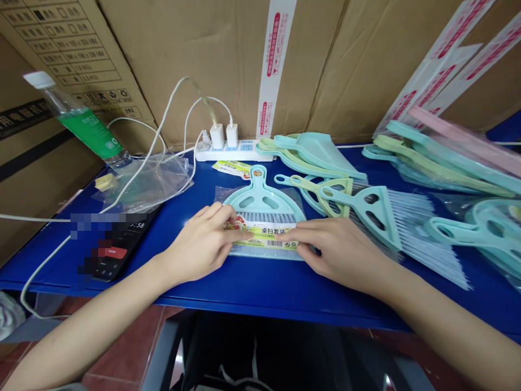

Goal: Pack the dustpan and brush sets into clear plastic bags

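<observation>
A turquoise dustpan and brush set (260, 203) in a clear plastic bag lies flat on the blue table, handle pointing away from me. Across its near part runs a yellow and white printed label card (266, 234). At the card's left end, my left hand (205, 239) is closed, its curled fingers gripping the bag and card. My right hand (331, 247) holds the right end, index finger lying on the card and thumb by the bag's edge. Right of the set lie loose hand brushes (368, 212) in turquoise and green, bristles pointing right.
Stacked dustpans (317, 152) lie behind the brushes, with more dustpans (451, 157) at far right. A white power strip (240, 152) with plugged chargers sits at the back. Clear bags (158, 182), a water bottle (87, 127), a phone (122, 244) and trailing white cables occupy the left.
</observation>
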A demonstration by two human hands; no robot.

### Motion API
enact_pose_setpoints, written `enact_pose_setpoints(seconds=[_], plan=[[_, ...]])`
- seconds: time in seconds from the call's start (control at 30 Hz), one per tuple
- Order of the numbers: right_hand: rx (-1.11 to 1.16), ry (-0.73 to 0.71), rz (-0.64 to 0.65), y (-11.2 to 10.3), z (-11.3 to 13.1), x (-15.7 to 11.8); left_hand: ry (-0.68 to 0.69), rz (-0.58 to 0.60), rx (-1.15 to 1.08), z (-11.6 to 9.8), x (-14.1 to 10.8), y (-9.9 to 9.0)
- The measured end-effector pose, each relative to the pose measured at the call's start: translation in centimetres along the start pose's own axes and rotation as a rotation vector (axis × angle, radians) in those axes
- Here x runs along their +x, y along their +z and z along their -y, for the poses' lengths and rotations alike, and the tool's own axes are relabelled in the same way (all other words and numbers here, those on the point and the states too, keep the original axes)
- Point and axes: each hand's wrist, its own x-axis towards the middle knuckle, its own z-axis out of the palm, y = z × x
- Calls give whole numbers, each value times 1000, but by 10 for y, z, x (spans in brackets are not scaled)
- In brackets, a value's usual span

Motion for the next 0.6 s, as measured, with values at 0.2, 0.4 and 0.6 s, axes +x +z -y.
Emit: enact_pose_setpoints(seconds=[0.2,0.4,0.6], plan=[[43,4,-11,-1,-2,-1,2,-30,0,4,0,-4],[76,31,14,-3,-4,-2,-28,-16,-14,8,-2,-10],[66,30,-22,-4,-10,-4,-24,-40,-4,14,-6,-11]])
